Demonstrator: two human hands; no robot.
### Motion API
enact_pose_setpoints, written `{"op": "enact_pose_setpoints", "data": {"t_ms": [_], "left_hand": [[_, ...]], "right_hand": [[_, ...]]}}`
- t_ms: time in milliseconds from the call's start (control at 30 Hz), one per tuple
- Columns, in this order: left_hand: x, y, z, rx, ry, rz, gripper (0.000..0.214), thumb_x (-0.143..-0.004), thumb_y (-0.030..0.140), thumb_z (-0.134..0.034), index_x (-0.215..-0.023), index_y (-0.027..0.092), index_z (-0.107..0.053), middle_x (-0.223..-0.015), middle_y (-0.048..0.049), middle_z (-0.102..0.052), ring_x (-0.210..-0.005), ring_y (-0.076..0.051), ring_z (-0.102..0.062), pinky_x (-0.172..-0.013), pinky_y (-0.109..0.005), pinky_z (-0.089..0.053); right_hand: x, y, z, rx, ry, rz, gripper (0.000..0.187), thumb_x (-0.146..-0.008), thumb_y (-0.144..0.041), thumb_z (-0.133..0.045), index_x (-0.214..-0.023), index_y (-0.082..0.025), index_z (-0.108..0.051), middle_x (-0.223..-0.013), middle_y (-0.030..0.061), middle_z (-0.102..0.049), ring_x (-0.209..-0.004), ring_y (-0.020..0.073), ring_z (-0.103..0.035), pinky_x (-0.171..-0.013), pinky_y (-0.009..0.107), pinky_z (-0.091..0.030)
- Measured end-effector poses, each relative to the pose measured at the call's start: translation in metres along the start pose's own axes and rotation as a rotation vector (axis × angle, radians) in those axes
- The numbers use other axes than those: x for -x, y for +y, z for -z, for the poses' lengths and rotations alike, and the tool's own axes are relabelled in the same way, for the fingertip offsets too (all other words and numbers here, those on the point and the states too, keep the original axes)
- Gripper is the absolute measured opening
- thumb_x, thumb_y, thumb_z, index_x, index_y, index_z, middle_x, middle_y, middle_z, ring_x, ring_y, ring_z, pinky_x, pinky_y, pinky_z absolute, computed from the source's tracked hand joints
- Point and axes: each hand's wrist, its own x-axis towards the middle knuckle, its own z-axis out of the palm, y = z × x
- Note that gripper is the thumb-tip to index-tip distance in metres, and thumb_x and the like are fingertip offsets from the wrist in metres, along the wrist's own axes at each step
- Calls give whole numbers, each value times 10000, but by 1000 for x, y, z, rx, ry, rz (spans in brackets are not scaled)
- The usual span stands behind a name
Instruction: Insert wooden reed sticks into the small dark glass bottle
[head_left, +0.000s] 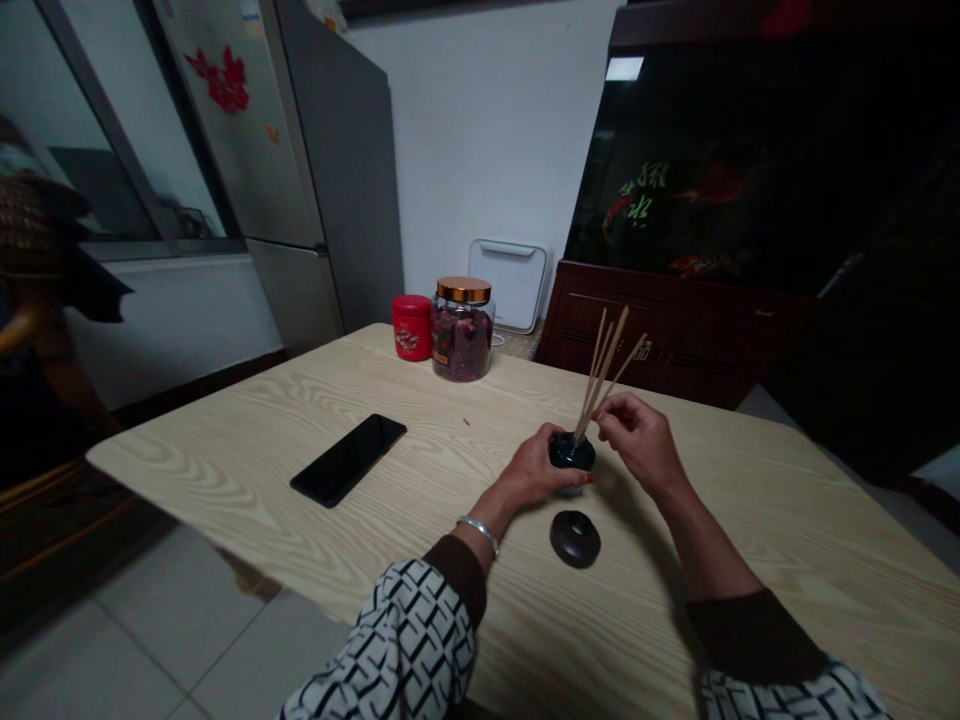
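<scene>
My left hand (534, 468) is wrapped round a small dark glass bottle (571, 452) on the wooden table. Several thin reed sticks (594, 385) stand fanned out in the bottle's neck, and one carries a small tag-like ornament (641, 348) at its tip. With thumb and fingertips pinched together, my right hand (637, 432) grips one of the reed sticks just above the bottle's mouth. A dark round ring-shaped cap (575, 539) with a hole in its middle lies on the table, nearer to me than the bottle.
A black phone (349, 460) lies on the table (247, 430) at left. Toward the back edge stand a red canister (412, 328) and a copper-lidded glass jar (462, 335). Behind are a white panel device (510, 283), a fridge (337, 170) and a fish tank (697, 180). A blurred person (37, 280) is at far left.
</scene>
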Motion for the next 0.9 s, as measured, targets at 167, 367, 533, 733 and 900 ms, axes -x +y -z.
{"op": "enact_pose_setpoints", "data": {"t_ms": [167, 367, 533, 733, 900], "left_hand": [[0, 0, -1, -32, 8, 10, 674, -593, 443, -869, -1134, 169, -574, -1006, -73, -648, -910, -213, -594, -762, -309, -451], [-1, -5, -1, 6, -14, 22, 677, -586, 315, -869, -1164, 170, -547, -998, -48, -639, -913, -206, -592, -774, -307, -462], [-2, -11, 1, 136, -57, 6, 965, -529, 276, -911, -1350, 149, -419, -1160, -124, -605, -1040, -256, -598, -914, -404, -479], [-3, -21, 2, 64, 18, -12, 803, -675, 274, -819, -1359, 188, -407, -1305, -156, -553, -1182, -272, -546, -961, -429, -473], [-5, -23, 2, 14, 58, 28, 588, -734, 275, -761, -1255, 208, -496, -1204, -121, -607, -1103, -239, -572, -896, -388, -485]], "right_hand": [[1, 17, 2, 136, -243, -82, 230, -771, -383, -666, -877, -199, -577, -811, 8, -627, -679, 147, -560, -640, 295, -459], [6, 20, 10, 221, -539, -148, 467, -730, -417, -745, -1119, -201, -605, -1051, 59, -669, -873, 205, -617, -793, 360, -495], [4, 31, 7, 303, -483, -95, 443, -749, -424, -734, -1119, -195, -652, -1042, 77, -704, -919, 241, -640, -849, 382, -488], [-25, 60, 4, 453, -316, -57, 465, -786, -477, -672, -1145, -183, -659, -1053, 108, -707, -946, 260, -652, -858, 390, -495], [-40, 76, 0, 435, -193, -83, 487, -760, -523, -674, -1120, -197, -657, -1065, 111, -694, -913, 250, -655, -819, 377, -508]]}}
